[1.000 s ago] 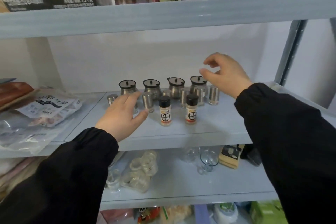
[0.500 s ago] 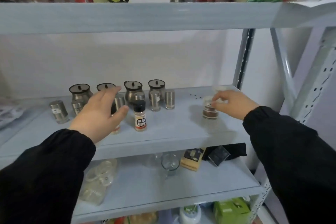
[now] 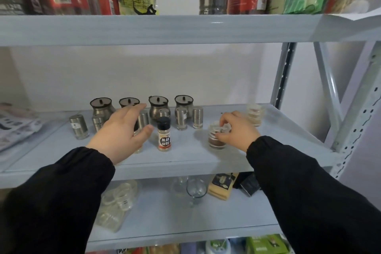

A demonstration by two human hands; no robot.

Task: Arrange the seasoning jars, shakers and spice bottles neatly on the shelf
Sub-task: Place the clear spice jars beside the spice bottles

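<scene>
Head view: your right hand (image 3: 237, 130) is clamped on a glass jar (image 3: 216, 138) w/ brown spice, standing on the shelf (image 3: 185, 161). Left hand (image 3: 121, 130) hangs spread, fingers apart, in front of steel shakers (image 3: 181, 118). Pepper bottle (image 3: 164, 134) stands between both hands; lidded pots (image 3: 158, 107) line the back.

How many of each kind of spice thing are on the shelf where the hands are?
Round steel pots with dark lids: 4
Steel shakers: 6
Black-capped pepper bottles: 2, one mostly behind the left hand
Clear glass jars: 2, one in the right hand
Total: 14
</scene>
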